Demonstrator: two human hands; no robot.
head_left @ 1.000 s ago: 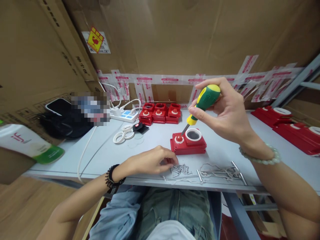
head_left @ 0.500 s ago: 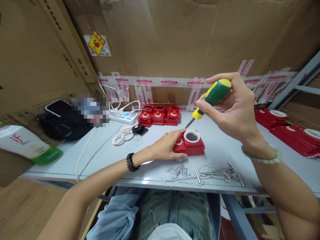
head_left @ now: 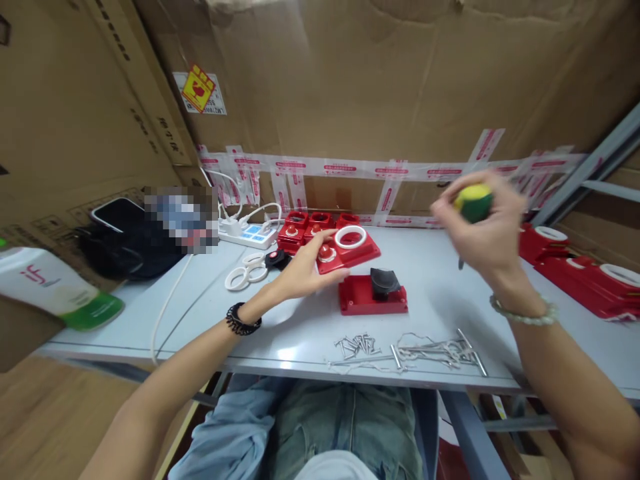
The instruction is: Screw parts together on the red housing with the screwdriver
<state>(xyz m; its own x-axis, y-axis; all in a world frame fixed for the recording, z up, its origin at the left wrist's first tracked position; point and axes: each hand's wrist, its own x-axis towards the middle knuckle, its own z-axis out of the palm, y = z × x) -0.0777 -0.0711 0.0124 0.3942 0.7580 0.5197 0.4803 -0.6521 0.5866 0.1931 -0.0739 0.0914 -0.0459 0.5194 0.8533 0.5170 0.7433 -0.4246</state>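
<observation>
My left hand grips the left end of a red cover with a white ring and a red knob, its thumb and fingers closed on the edges. The cover is tilted, apart from its red base. In that open base, on the table, sits a black curved part. My right hand is raised to the right, wrapped round a screwdriver with a green and yellow handle. The screwdriver's tip points down; the hand hides most of the shaft.
Several screws and metal rods with string lie by the front edge. Behind are red units and a power strip. White rings lie left, more red units right. A bottle stands far left.
My left hand has lifted the red cover off its base, up and to the left, exposing the black part. My right hand has moved the screwdriver right, away from the unit.
</observation>
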